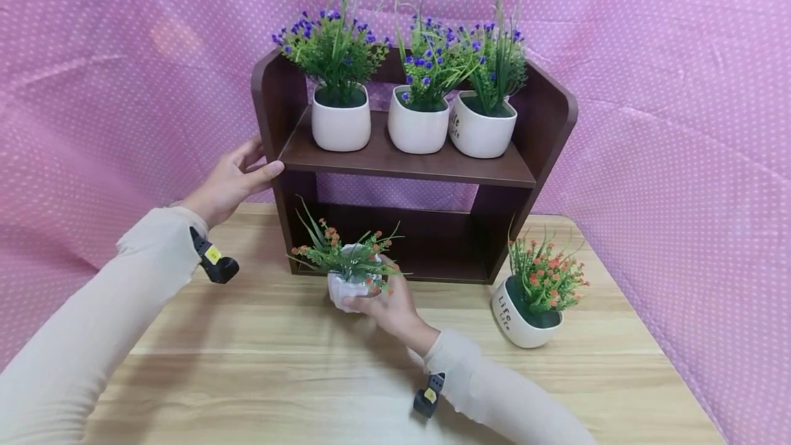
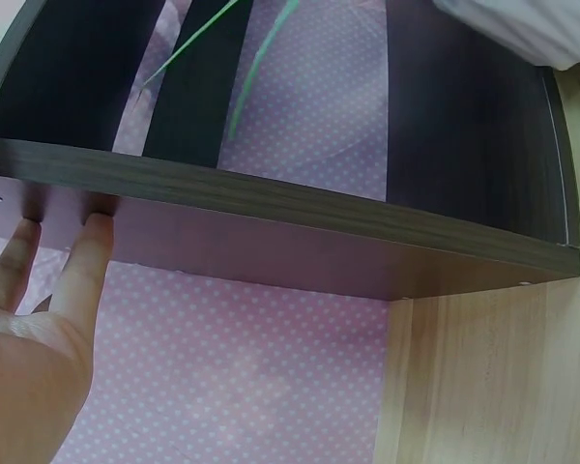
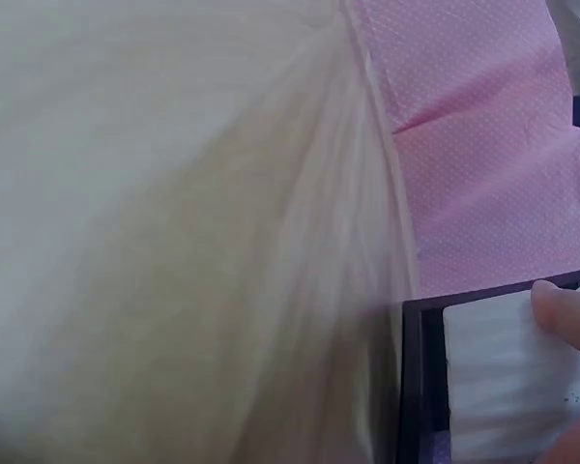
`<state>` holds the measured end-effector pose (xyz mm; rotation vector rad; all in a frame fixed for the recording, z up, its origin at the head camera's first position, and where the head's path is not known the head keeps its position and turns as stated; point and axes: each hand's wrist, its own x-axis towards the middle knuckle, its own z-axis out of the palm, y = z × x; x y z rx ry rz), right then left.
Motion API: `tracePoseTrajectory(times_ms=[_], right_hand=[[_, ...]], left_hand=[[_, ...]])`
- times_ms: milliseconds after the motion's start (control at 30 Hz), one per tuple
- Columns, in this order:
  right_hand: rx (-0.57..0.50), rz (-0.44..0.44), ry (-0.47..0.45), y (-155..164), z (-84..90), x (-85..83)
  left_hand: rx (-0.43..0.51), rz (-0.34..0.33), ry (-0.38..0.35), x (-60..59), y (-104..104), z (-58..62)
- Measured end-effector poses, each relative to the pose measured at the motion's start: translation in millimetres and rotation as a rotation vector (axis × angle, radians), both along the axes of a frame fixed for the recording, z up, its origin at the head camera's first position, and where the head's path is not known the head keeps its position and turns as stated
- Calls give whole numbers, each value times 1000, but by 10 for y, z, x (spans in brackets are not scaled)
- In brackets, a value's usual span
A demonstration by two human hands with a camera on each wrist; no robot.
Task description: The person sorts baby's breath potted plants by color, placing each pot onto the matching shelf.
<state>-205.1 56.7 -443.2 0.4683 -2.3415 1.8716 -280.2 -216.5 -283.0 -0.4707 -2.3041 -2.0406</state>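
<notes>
My right hand [image 1: 386, 304] curls around a small white ribbed pot of green sprigs with orange blossoms [image 1: 347, 268], fingers wrapped about its side and thumb behind it. The pot sits just in front of the open lower compartment of the dark brown wooden two-tier shelf [image 1: 544, 122], near the middle of the pale wood-grain table [image 1: 259, 356]. In the right wrist view one fingertip [image 3: 563, 302] presses on the pot's white wall, with the shelf's dark edge just beside it.

My left hand [image 1: 231, 180] rests against the shelf's left side panel, fingers fairly straight and close together, thumb laid on the front edge at the level of the upper board. The left wrist view shows two of those fingers [image 2: 87, 261] flat against the panel.

Three smooth white pots of purple-flowered greenery [image 1: 415, 119] stand in a row on the upper board. Another round white pot with orange flowers [image 1: 525, 311] sits tilted on the table near its right edge, just beside the shelf's right foot. A pink dotted cloth [image 1: 680, 122] hangs behind.
</notes>
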Motion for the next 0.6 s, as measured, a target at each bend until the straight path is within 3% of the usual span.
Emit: tracePoseTrajectory(times_ms=[400,600], right_hand=[[90,-149,35,-173,71,-256],[70,-222,59,-260,86,-422]], left_hand=[[4,-17,3,-15,-15,27],[-12,-6,-8,-11,-9,12]])
